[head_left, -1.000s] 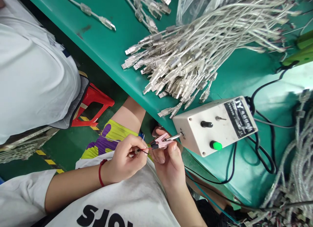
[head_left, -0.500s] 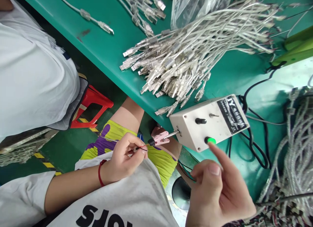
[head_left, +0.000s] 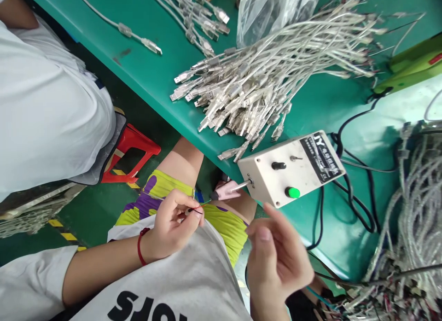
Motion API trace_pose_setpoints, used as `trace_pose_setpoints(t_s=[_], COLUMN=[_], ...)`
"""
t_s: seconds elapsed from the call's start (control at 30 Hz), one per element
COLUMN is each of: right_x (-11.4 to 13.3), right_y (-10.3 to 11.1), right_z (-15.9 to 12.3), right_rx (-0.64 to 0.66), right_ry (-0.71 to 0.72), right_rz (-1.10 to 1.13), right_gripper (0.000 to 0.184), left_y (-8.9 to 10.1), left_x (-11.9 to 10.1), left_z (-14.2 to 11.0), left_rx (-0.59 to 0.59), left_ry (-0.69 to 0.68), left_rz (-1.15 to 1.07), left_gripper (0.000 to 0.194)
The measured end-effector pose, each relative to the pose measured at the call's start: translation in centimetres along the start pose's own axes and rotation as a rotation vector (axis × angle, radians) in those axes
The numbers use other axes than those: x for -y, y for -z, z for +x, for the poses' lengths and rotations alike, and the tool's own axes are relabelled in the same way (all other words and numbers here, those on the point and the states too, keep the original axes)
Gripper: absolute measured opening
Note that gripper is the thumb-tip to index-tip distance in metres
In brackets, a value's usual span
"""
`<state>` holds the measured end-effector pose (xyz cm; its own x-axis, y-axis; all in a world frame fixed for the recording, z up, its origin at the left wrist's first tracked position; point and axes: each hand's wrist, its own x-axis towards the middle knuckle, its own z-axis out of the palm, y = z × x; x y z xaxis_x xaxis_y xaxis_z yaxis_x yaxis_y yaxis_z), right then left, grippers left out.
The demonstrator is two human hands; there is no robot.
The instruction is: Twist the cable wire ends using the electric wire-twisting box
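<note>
The left hand [head_left: 174, 226] pinches thin red and black wires [head_left: 198, 212], likely steadying them beside the pink plastic clip [head_left: 225, 191] off the green worktop's [head_left: 152, 93] near edge. The right hand [head_left: 279, 261] curls loosely, empty.

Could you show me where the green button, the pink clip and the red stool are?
Green button [head_left: 293, 192]: head view, middle of its cap.
Pink clip [head_left: 225, 191]: head view, on its body.
Red stool [head_left: 138, 140]: head view, on its upper rim.

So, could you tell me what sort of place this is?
Probably a cable-assembly workshop: translucent silvery USB cables lie piled on a green workbench, beside a white box-shaped machine.
</note>
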<state>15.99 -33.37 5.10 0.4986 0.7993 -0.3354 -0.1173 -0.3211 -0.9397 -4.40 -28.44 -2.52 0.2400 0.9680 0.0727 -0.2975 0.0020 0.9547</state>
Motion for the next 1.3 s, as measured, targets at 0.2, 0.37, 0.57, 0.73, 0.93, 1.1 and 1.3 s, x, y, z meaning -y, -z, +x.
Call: trace_pose_setpoints(t_s=[0.2, 0.37, 0.57, 0.73, 0.93, 1.1, 1.3], right_x=[-1.7, -2.8, -2.7, -3.0, -2.8, -3.0, -3.5], right_y=[-4.8, -5.2, -5.2, -5.8, -6.0, -5.8, -5.7], right_z=[-1.3, -1.9, -1.5, -1.4, -1.0, -1.2, 0.2], right_rx=[0.177, 0.272, 0.266, 0.298, 0.296, 0.205, 0.111], right_ry=[-0.124, -0.184, -0.336, -0.351, -0.328, -0.265, -0.155], right_rz=[0.143, 0.265, 0.416, 0.506, 0.475, 0.343, 0.2], right_gripper=[0.04, 0.02, 0.022, 0.018, 0.021, 0.023, 0.054], left_y=[0.5, 0.9, 0.8, 0.9, 1.0, 1.0, 1.2], left_x=[-0.6, -0.7, -1.1, -1.2, -1.4, -1.6, -1.3], left_z=[-0.4, -0.5, 0.0, 0.2, 0.5, 0.7, 0.7], left_rx=[0.151, 0.243, 0.252, 0.245, 0.236, 0.186, 0.176], left_ry=[-0.018, -0.07, -0.13, -0.163, -0.139, -0.12, -0.084], left_rz=[0.097, 0.175, 0.239, 0.238, 0.237, 0.279, 0.289], left_gripper=[0.011, 0.018, 0.023, 0.021, 0.014, 0.008, 0.008])
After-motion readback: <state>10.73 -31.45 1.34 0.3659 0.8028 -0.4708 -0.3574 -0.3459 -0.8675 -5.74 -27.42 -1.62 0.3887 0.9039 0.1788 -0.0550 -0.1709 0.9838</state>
